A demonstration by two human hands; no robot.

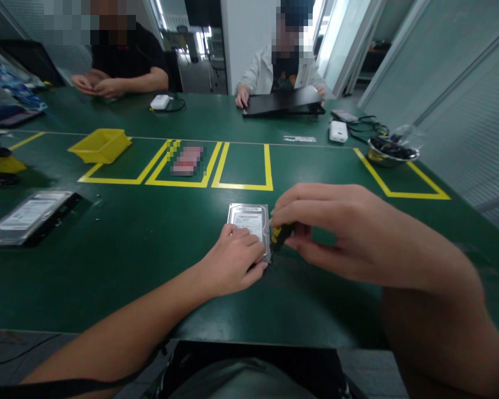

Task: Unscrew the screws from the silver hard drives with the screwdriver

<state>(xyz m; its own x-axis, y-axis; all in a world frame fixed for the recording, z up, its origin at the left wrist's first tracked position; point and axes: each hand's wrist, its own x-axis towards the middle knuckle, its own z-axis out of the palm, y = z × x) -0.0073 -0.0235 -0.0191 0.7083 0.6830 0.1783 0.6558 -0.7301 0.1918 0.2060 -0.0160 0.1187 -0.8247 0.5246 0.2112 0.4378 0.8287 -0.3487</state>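
The left hand (235, 259) lies palm-down over the hard drive (248, 216) on the green table (149, 260), its grip unclear, while the right hand (341, 230), wrist bent, pinches a black-and-yellow tool (280, 236) at the drive's right edge.

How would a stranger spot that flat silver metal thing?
On the green table, look just this side of the central yellow-taped rectangle. A flat, labelled silver drive lies there, the left hand over its lower part. That covering hand sets it apart from the other labelled item at far left.

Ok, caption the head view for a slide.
Left hand rests on a hard drive; right hand holds a black-and-yellow object beside it.
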